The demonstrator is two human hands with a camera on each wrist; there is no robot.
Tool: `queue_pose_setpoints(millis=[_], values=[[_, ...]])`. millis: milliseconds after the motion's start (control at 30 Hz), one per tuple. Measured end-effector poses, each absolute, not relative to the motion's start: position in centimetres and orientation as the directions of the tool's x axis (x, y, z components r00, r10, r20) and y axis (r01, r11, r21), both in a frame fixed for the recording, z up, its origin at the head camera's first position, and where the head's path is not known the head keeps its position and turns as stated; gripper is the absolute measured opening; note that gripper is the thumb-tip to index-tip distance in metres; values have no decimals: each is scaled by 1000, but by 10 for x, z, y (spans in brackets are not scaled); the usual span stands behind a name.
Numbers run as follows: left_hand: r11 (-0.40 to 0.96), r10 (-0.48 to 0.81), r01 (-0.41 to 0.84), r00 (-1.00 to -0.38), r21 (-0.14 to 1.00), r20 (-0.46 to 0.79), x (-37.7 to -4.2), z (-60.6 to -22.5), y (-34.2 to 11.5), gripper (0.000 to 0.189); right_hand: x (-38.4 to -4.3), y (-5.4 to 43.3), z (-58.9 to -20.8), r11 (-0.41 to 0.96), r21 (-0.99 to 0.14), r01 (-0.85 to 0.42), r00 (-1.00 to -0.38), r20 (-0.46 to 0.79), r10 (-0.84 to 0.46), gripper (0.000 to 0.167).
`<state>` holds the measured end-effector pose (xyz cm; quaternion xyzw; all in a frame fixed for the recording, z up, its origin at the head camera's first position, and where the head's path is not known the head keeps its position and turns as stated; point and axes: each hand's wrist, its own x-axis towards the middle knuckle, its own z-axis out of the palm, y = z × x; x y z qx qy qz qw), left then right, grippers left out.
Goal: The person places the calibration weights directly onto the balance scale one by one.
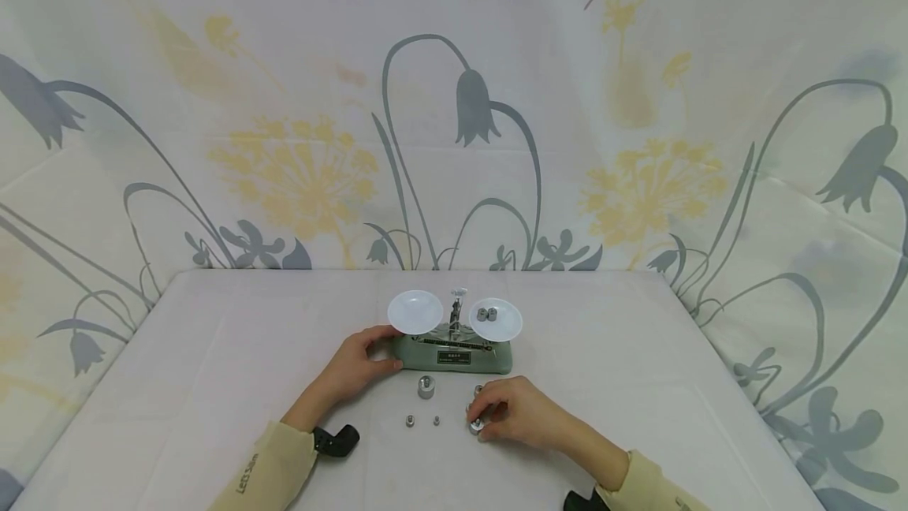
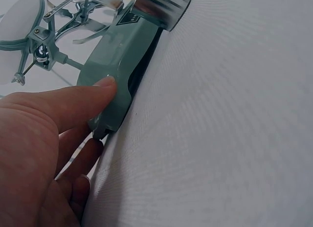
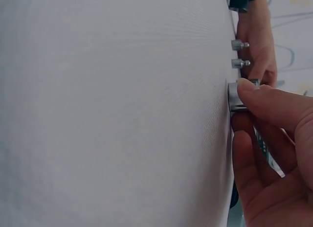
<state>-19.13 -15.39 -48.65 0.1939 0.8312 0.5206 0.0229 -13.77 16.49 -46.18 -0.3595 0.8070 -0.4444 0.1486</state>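
A green balance scale [image 1: 418,357] with two white pans stands on the table. My left hand [image 1: 355,369] holds the left end of its base, thumb on the front face and fingers behind, as the left wrist view shows. Two metal weights [image 1: 487,314] sit on the right pan [image 1: 507,330]; the left pan [image 1: 414,311] bears nothing. In front of the scale, my right hand [image 1: 521,412] pinches a round metal weight [image 3: 234,97] between thumb and fingers, low at the cloth. Another weight [image 1: 478,389] beside these fingers is partly hidden.
A larger cylindrical weight [image 1: 426,388] stands just before the scale. Nearer to me are two small weights, one on the left [image 1: 410,421] and a tinier one [image 1: 436,420]. A pale cloth covers the table [image 1: 638,361], with a flower-patterned curtain [image 1: 454,180] behind.
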Motion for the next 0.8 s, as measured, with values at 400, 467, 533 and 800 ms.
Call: queue_pose_setpoints(millis=[400,467,533,800], values=[[387,343,298,-925,872,163,-191,-486,-154,46,-137,165,-464,348,-829,-437,-714,85,-695,23],[390,342,299,-925,871,164,-190,-486,-154,46,-137,165,-463,352,-830,-434,-719,84,-690,23],[393,342,301,-925,869,166,-190,-486,-153,46,-137,165,-463,355,-829,-433,-722,83,-687,24],[390,343,308,-923,868,174,-190,-486,-154,45,-136,166,-463,343,-829,-441,-723,101,-683,22]])
